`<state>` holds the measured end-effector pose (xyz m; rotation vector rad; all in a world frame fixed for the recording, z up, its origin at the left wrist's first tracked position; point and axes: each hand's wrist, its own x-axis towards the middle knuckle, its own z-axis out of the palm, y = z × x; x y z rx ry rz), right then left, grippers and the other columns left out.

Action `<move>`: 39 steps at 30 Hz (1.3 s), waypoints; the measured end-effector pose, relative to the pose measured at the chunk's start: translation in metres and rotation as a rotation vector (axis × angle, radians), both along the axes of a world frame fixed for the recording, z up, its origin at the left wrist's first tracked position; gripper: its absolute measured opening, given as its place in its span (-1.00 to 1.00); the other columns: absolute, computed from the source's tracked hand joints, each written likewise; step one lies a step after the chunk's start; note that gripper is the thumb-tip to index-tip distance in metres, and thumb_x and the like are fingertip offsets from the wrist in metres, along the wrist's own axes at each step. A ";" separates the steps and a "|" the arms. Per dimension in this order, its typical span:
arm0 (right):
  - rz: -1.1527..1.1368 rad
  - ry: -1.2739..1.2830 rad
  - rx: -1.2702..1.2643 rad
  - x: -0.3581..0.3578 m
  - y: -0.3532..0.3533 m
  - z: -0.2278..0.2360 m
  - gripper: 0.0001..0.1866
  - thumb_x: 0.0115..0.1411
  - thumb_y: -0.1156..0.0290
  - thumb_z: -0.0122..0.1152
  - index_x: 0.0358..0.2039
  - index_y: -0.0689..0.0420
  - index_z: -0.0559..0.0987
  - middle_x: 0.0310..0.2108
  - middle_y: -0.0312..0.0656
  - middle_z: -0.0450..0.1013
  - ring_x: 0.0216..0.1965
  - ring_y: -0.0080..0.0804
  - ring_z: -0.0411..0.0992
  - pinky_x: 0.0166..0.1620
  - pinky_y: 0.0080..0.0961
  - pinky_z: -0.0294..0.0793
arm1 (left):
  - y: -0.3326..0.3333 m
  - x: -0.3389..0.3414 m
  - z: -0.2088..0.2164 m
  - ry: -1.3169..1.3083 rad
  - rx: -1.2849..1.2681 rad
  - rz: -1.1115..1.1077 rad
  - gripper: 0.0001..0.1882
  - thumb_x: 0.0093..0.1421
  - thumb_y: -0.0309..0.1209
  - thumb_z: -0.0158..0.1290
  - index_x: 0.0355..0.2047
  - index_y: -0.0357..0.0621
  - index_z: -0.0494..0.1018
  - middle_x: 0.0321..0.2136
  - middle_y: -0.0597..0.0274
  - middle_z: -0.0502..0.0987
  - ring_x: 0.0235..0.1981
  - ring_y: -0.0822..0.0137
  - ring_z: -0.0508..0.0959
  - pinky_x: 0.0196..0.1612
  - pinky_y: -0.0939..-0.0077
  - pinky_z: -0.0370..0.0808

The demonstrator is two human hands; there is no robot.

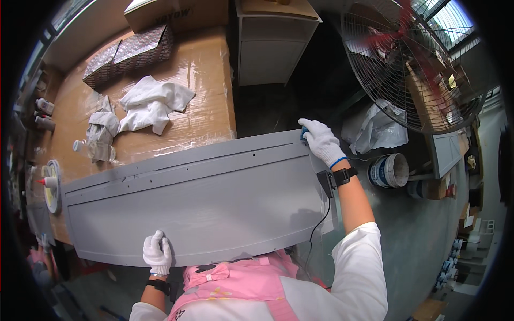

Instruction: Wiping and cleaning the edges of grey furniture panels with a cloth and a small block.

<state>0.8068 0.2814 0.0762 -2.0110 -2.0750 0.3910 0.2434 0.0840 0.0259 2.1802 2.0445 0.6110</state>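
Head view: lower left, gloved left hand (157,253) grips the grey panel (214,206); right of centre, right hand (323,143) clasps a blue pad (304,134), best kept flat.

Panel (214,206) is looking smooth, painted, throwing soft sheen. Gloves (323,143) are showing matt, lightly rough cloth knit. Table (209,80) is looking cardboard-like beneath glossy, wrinkled clear film (214,115). Rags (152,99) are looking crumpled, soft, matt cloth. Bottle (101,151) is gleaming, clear smooth plastic by look. Fan (396,35) is showing thin metal wire. Bag (380,132) is shining, crinkled translucent plastic. Bucket (380,172) is looking plastic, smooth.
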 end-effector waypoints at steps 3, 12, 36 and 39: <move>0.125 0.096 0.027 -0.041 0.004 -0.001 -0.62 0.25 0.46 0.04 0.09 -0.06 0.45 -0.12 -0.10 0.46 -0.01 -0.01 0.41 0.04 -0.11 0.46 | 0.000 0.002 0.002 0.020 -0.004 -0.005 -0.76 0.13 -0.46 0.11 -0.15 -0.05 0.50 -0.41 0.18 0.46 -0.41 0.15 0.49 -0.36 0.27 0.45; -0.187 -0.106 -0.176 0.032 -0.003 0.012 -0.60 0.30 0.45 -0.04 0.13 -0.15 0.45 0.00 -0.08 0.45 0.07 0.01 0.41 0.10 -0.06 0.46 | -0.003 -0.005 -0.010 -0.010 0.026 -0.015 -0.72 0.10 -0.45 0.12 -0.13 -0.01 0.50 -0.42 0.20 0.45 -0.41 0.15 0.48 -0.35 0.24 0.44; -0.503 0.230 -0.037 0.057 -0.048 -0.008 -0.58 0.24 0.28 0.03 0.13 -0.08 0.45 0.11 -0.07 0.45 0.12 0.02 0.40 0.17 -0.12 0.39 | -0.004 -0.005 -0.012 0.014 0.016 -0.046 -0.71 0.13 -0.52 0.06 -0.10 -0.10 0.45 -0.40 0.15 0.42 -0.41 0.16 0.47 -0.33 0.28 0.44; -0.534 0.335 0.041 0.056 -0.047 -0.012 -0.59 0.25 0.29 0.02 0.12 -0.07 0.46 0.09 -0.07 0.46 0.13 0.00 0.39 0.17 -0.13 0.39 | -0.001 -0.002 -0.010 0.021 0.047 -0.073 -0.72 0.14 -0.51 0.06 -0.10 -0.10 0.45 -0.40 0.16 0.42 -0.41 0.17 0.46 -0.33 0.28 0.44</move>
